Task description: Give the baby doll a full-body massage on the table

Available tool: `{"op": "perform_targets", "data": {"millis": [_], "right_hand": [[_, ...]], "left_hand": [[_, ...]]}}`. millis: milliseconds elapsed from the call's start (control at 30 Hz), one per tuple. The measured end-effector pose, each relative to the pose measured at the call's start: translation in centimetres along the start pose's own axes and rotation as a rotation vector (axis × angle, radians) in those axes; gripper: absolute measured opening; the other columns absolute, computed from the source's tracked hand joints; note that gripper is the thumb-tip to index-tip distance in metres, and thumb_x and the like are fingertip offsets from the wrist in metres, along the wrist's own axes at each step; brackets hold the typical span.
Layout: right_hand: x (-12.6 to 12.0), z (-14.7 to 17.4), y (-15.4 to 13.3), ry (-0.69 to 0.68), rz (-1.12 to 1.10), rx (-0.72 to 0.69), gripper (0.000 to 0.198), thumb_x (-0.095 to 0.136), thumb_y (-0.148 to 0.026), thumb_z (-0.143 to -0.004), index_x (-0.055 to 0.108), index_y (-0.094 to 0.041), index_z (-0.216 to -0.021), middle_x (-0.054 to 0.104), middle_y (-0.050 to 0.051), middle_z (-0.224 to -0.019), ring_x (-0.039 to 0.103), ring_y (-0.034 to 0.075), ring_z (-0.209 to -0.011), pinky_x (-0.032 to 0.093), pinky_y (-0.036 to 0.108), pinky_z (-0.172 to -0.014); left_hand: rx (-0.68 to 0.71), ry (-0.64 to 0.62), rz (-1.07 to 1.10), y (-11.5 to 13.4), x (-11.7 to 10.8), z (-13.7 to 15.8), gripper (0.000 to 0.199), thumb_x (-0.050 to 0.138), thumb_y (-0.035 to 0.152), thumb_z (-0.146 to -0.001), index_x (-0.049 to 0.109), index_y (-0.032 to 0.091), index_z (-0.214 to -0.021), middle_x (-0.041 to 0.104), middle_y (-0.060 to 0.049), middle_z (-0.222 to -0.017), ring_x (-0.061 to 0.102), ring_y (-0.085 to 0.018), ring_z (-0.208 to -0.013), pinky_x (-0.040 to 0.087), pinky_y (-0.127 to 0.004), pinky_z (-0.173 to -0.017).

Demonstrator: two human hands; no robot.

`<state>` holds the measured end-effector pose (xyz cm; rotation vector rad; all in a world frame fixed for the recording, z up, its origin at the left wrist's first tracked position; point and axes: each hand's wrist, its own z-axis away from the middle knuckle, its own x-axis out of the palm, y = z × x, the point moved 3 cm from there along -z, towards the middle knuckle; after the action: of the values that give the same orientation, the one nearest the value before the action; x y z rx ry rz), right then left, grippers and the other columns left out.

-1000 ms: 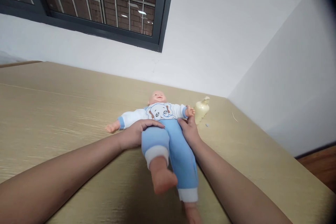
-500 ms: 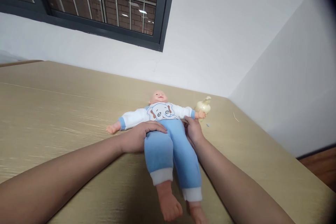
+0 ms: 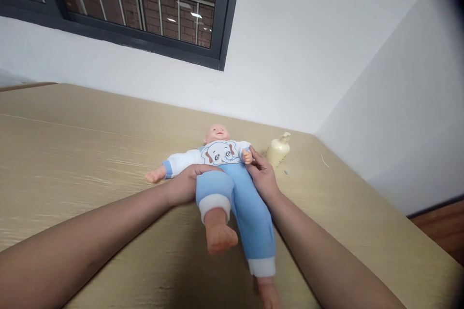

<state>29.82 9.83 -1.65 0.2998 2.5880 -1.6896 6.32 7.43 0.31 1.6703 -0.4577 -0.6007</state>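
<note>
My left hand clasps one soft-clothed doll; my right hand, grip unclear, curls by its fist; one glossy bottle, one o'clock beyond.

The baby doll lies on its back on the table, head toward the back wall, feet toward the near edge. The left hand is against its side at the left thigh as seen, the right hand at its other side by the waist. Right of that hand stands a pump bottle, a small scrap near its base, a thin strip farther right. The window sits above, left of centre.
</note>
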Motion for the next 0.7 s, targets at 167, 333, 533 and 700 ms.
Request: {"op": "perform_targets", "data": {"millis": [167, 333, 533, 700], "right_hand": [[0.1, 0.1, 0.0, -0.001, 0.029, 0.029, 0.059, 0.069, -0.038, -0.08, 0.06, -0.027, -0.138, 0.06, 0.006, -0.139, 0.065, 0.021, -0.102, 0.053, 0.042, -0.095], [0.3, 0.2, -0.1, 0.008, 0.026, 0.098, 0.07, 0.065, -0.033, -0.08, 0.046, -0.025, -0.148, 0.067, 0.007, -0.125, 0.064, 0.016, -0.081, 0.055, 0.034, -0.079], [-0.2, -0.2, 0.8, 0.083, 0.074, 0.136, 0.079, 0.067, -0.031, -0.077, 0.038, -0.023, -0.151, 0.062, 0.008, -0.133, 0.067, 0.02, -0.09, 0.054, 0.036, -0.088], [-0.3, -0.4, 1.4, 0.197, -0.053, 0.159, 0.071, 0.07, -0.026, -0.073, 0.049, -0.022, -0.14, 0.067, 0.006, -0.128, 0.062, 0.025, -0.115, 0.046, 0.041, -0.107]], "left_hand": [[-0.051, -0.035, 0.196, -0.3, 0.0, 0.0, 0.043, 0.075, 0.052, -0.075, 0.075, 0.016, -0.099, 0.075, -0.011, -0.103, 0.065, -0.036, -0.11, 0.055, -0.047, -0.096], [-0.036, -0.024, 0.141, -0.5, 0.0, 0.8, 0.034, 0.073, 0.031, -0.081, 0.073, 0.017, -0.112, 0.074, -0.01, -0.115, 0.069, -0.03, -0.106, 0.053, -0.046, -0.098], [0.162, -0.058, -0.227, 0.3, -0.5, 1.1, 0.04, 0.074, 0.024, -0.081, 0.07, 0.022, -0.12, 0.068, -0.008, -0.127, 0.063, -0.028, -0.119, 0.047, -0.043, -0.107], [0.278, -0.084, -0.395, 1.2, -0.5, 1.3, 0.045, 0.076, 0.025, -0.08, 0.067, 0.025, -0.124, 0.066, -0.006, -0.131, 0.061, -0.025, -0.122, 0.045, -0.041, -0.11]]}}
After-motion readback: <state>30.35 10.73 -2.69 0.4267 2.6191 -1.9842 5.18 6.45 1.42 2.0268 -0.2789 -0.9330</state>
